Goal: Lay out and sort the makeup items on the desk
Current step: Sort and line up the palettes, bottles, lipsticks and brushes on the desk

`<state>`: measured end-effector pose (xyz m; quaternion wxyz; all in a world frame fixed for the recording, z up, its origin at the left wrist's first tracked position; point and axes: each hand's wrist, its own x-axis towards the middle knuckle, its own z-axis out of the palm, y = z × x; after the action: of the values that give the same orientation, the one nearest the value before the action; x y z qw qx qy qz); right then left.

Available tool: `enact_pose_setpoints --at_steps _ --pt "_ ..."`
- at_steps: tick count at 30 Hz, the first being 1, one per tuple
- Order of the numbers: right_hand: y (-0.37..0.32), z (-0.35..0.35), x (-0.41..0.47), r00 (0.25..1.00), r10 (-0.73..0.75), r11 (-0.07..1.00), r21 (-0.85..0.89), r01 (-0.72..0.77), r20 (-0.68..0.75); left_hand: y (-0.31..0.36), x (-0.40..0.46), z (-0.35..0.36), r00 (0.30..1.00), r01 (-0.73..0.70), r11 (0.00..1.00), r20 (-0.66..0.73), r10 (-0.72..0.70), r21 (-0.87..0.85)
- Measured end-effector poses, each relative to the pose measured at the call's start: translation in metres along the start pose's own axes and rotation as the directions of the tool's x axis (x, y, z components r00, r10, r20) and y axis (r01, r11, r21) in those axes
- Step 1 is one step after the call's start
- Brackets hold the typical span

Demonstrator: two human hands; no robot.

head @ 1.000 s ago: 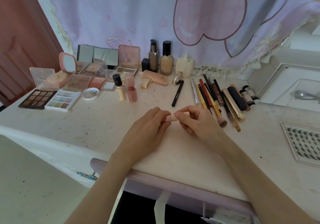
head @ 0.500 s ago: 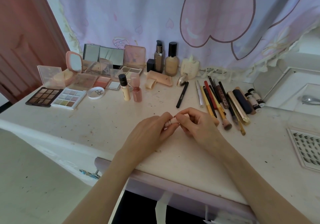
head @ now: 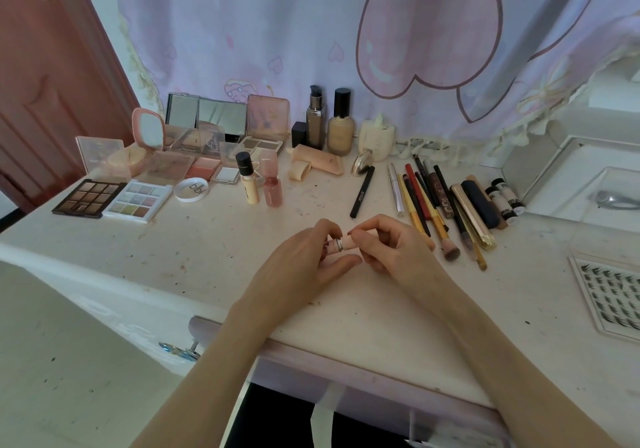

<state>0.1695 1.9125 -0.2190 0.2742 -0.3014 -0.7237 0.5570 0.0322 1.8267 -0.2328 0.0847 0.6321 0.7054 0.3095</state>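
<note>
Pink and small, a tube (head: 341,244) with a silver band sits at the centre of the frame, held just above the desk (head: 214,250) by both hands. The left hand (head: 304,260) curls its fingers round the tube's left end; the right hand (head: 391,250) pinches the right end between thumb and fingertips. Just right of the right hand lies a row of pencils and brushes (head: 433,202), side by side, with a black pen (head: 362,191) lying apart to their left. Further right, at the frame's edge, is a lash tray (head: 609,295). Toward the upper left stand two small bottles (head: 259,184), and beyond them two foundation bottles (head: 329,122) against the curtain (head: 311,25). Two eyeshadow palettes (head: 114,198) lie at the left, with open compacts (head: 194,139) behind them.
</note>
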Motion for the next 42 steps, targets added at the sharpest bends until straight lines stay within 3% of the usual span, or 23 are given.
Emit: enact_pose_setpoints --at_steps 4,9,14,18,28,32,35,42 --pt "0.002 -0.006 0.002 0.996 -0.019 0.994 -0.109 0.009 -0.084 -0.004 0.002 0.002 1.000 -0.007 0.994 -0.009 0.008 0.108" --pt "0.006 -0.013 0.005 0.959 -0.022 0.998 -0.068 0.003 -0.282 -0.004 0.003 0.002 1.000 -0.008 0.993 -0.024 0.011 0.114" --pt "0.012 -0.006 0.005 0.943 -0.117 0.953 -0.301 0.019 -0.311 -0.016 0.011 0.012 0.989 0.035 0.981 -0.147 -0.007 0.189" --pt "0.012 -0.005 0.009 0.934 -0.183 0.904 -0.425 0.038 -0.307 -0.015 0.016 0.015 0.973 0.106 0.978 -0.223 -0.064 0.180" --pt "0.009 -0.024 0.021 0.875 -0.173 0.907 -0.419 -0.037 -0.452 0.022 0.047 0.035 0.957 0.196 0.979 -0.225 -0.180 0.048" --pt "0.011 -0.024 0.018 0.864 -0.174 0.926 -0.377 -0.019 -0.472 0.030 0.049 0.035 0.955 0.201 0.979 -0.218 -0.202 -0.028" --pt "0.011 -0.020 0.018 0.867 -0.195 0.899 -0.436 -0.029 -0.459 0.024 0.046 0.027 0.932 0.253 0.965 -0.251 -0.262 -0.066" --pt "0.008 -0.003 0.014 0.923 -0.224 0.711 -0.700 -0.065 -0.314 0.018 0.037 0.028 0.933 0.235 0.972 -0.280 -0.228 -0.008"
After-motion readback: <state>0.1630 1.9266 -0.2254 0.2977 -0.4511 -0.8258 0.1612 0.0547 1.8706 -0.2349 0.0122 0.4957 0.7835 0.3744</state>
